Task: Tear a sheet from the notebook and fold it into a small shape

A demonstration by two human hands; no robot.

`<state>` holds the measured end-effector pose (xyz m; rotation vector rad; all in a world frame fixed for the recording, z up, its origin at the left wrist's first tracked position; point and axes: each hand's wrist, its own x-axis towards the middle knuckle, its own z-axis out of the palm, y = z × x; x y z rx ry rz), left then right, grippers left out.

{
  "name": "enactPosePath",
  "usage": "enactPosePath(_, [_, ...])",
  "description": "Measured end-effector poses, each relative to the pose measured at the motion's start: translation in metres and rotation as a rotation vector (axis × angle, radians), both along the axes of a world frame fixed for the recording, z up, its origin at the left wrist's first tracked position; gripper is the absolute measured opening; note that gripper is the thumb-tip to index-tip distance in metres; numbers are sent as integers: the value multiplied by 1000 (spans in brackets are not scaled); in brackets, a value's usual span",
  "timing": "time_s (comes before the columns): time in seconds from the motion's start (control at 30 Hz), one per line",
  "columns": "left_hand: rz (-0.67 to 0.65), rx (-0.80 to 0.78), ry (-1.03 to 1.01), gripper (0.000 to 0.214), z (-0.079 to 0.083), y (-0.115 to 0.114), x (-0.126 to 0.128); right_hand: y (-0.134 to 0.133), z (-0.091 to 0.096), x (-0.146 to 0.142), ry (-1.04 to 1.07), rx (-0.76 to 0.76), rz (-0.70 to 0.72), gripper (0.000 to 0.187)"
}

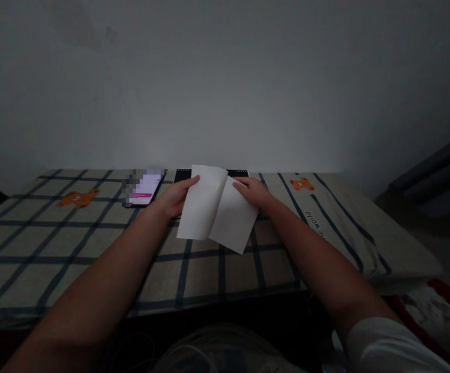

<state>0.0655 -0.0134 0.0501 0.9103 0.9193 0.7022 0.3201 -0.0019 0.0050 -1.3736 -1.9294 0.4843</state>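
While the left hand (177, 198) grips the left edge of the white paper (202, 207), thumb on its near face, the right hand (252, 192) grasps the upper right part. Bent along a crease into two panels, the paper is held above the table (240, 272), in front of a black pad (182, 175), hiding most of it. A phone (153, 181), its screen lit, lies left of the left hand, apart from it.

We note the phone (146, 187) on the counter (104, 241), left of centre; the paper (203, 207) mid-frame, before a flat item (182, 176); the wall (225, 93) behind, upper frame.
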Motion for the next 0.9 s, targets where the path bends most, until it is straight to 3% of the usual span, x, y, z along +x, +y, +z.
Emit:
enactPosePath(0.13, [-28,51,43,42,1,-2,0,0,10,6,111,-69,4,27])
enactPosePath(0.3, [188,445,353,47,-10,19,-10,-4,22,16,242,-185,22,26])
enactPosePath(0.37, [240,659,604,57,-15,24,-13,-7,27,18,269,-238,10,26])
enactPosePath(0.43, [312,1026,821,67,-16,21,-13,-11,31,16,254,-278,-35,24])
enactPosePath(0.47, [283,1179,863,68,-15,17,-10,-13,33,14,243,-298,-50,24])
enactPosePath(0.53, [87,1355,827,59,-12,6,-3,-17,37,9,205,-330,-38,25])
enactPosePath(0.63, [-233,1334,762,49,-12,-6,10,-21,41,2,128,-328,46,30])
enactPosePath(0.77, [-190,1177,778,52,-18,-5,16,-24,42,-5,64,-291,174,33])
enactPosePath(0.9, [-114,956,699,34,-19,-1,15,-26,41,-9,61,-265,273,30])
